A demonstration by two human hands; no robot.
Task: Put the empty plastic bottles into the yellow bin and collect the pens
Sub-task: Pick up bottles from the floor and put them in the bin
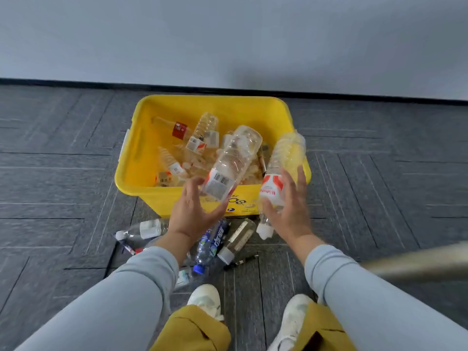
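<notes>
Beyond both hands, a rectangular glossy yellow plastic bin (177,107) is sitting on grey ribbed carpet tiles (63,160) holding clear ridged bottles, while the spread left hand (193,211) is touching a barcode-labelled ribbed bottle (231,160) and the right hand (288,211) is loosely cradling an orange-labelled one (281,171), a black pen (240,262) lying nearer.

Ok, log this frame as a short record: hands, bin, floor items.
left hand: open, barcode bottle at its fingertips, over bin's near edge
right hand: open, orange-label bottle against palm
yellow bin: on carpet, several bottles inside
floor: blue-cap bottle, other bottles, black pen near shoes
</notes>
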